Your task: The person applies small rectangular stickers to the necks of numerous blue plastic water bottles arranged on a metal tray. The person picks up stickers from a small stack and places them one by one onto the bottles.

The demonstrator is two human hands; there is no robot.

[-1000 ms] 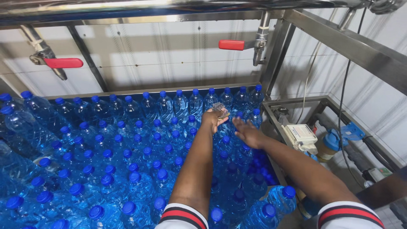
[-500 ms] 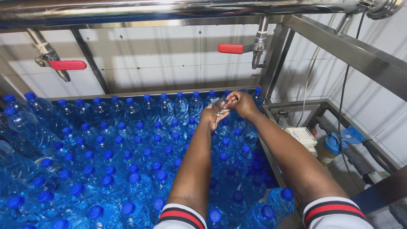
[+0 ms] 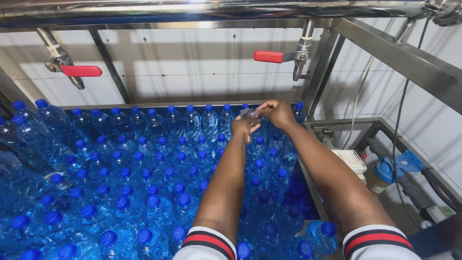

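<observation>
Both my arms reach out over a crowd of upright clear water bottles with blue caps [image 3: 159, 188]. My left hand [image 3: 240, 128] and my right hand [image 3: 277, 114] meet above the far row of bottles. Together they pinch a small clear plastic piece [image 3: 250, 114], which looks like a thin sleeve, between their fingertips. It hangs just over a blue-capped bottle [image 3: 259, 140] at the back right of the batch. My striped cuffs show at the bottom edge.
Two red-handled valves [image 3: 80, 71] [image 3: 268, 57] hang from a steel pipe [image 3: 202, 8] against the white wall. A steel frame post [image 3: 321, 67] borders the bottles on the right. Beyond it lie a white box [image 3: 350, 160], a blue fitting [image 3: 392, 169] and cables.
My right hand has lifted off the bottle tops and come up to my left hand; both now hold the clear piece together, a little farther back.
</observation>
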